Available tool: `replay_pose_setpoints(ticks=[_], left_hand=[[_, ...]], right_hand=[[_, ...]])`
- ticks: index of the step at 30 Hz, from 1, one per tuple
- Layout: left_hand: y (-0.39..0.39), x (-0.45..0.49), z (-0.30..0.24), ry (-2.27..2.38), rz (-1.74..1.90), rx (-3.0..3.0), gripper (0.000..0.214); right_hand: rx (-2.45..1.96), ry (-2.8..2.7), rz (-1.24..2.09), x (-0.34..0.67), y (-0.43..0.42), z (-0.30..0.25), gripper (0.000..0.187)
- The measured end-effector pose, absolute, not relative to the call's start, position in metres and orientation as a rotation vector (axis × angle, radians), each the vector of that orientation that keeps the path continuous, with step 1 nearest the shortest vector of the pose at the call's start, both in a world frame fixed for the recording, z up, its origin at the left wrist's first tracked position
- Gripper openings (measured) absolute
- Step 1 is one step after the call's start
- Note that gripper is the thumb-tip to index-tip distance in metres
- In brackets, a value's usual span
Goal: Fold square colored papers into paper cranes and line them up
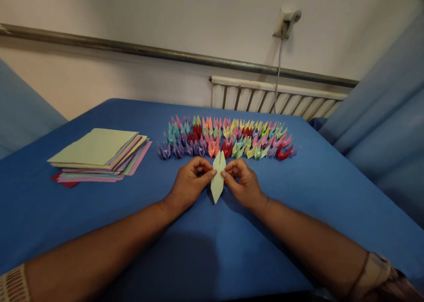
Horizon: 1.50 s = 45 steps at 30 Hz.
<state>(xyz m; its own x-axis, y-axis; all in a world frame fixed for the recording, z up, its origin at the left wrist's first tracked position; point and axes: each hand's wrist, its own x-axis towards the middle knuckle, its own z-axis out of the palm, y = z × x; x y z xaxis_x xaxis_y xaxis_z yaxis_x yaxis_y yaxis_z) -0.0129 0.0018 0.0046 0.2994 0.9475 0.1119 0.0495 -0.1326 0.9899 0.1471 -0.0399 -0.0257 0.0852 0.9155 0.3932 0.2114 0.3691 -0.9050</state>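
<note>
A pale green folded paper (217, 182), long and pointed with a slit at its far end, is held upright between my two hands just above the table. My left hand (192, 180) pinches its left edge between thumb and fingers. On the opposite edge, my right hand (243, 182) has the same kind of pinch. Right behind the folded paper stand rows of small origami cranes (227, 148) in red, pink, purple, yellow, green and blue.
A stack of coloured paper sheets (96, 147) lies to the left on the blue-covered table (126, 231). Behind are a radiator (281, 92), a metal rail (159, 52) and a wall socket (284, 23) with a hanging cord. Blue curtains (387, 107) flank the table.
</note>
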Motion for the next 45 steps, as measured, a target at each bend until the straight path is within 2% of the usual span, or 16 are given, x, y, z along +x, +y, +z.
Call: replay_pose_setpoints(ticks=[3,11,16,20,23,25,27,31,45], left_hand=[[0.004,-0.015,0.003,0.918,0.963,1.561,0.011],[0.011,-0.020,0.000,0.911,0.901,1.672,0.016],[0.010,-0.018,0.001,0.933,0.915,1.620,0.016],[0.006,-0.015,0.001,0.944,0.962,1.497,0.021],[0.004,-0.014,0.002,0.929,0.941,1.397,0.034],[0.003,-0.014,0.002,0.923,0.890,1.382,0.043],[0.004,-0.015,0.001,0.924,0.846,1.390,0.040],[0.005,-0.015,0.001,0.942,0.822,1.388,0.024],[0.006,-0.013,0.000,0.866,0.841,1.427,0.028]], right_hand=[[-1.074,-1.469,0.711,0.150,-0.039,-0.026,0.005],[-1.016,-1.470,0.810,0.160,-0.031,-0.029,0.014],[-1.053,-1.437,0.758,0.155,-0.032,-0.028,0.005],[-1.071,-1.231,0.871,0.149,-0.031,-0.028,0.018],[-1.002,-1.145,0.996,0.146,-0.031,-0.025,0.030],[-0.998,-1.146,1.074,0.146,-0.031,-0.023,0.030],[-1.034,-1.171,1.110,0.147,-0.031,-0.021,0.027],[-1.086,-1.201,1.124,0.149,-0.033,-0.020,0.031],[-1.097,-1.301,1.148,0.147,-0.035,-0.026,0.027]])
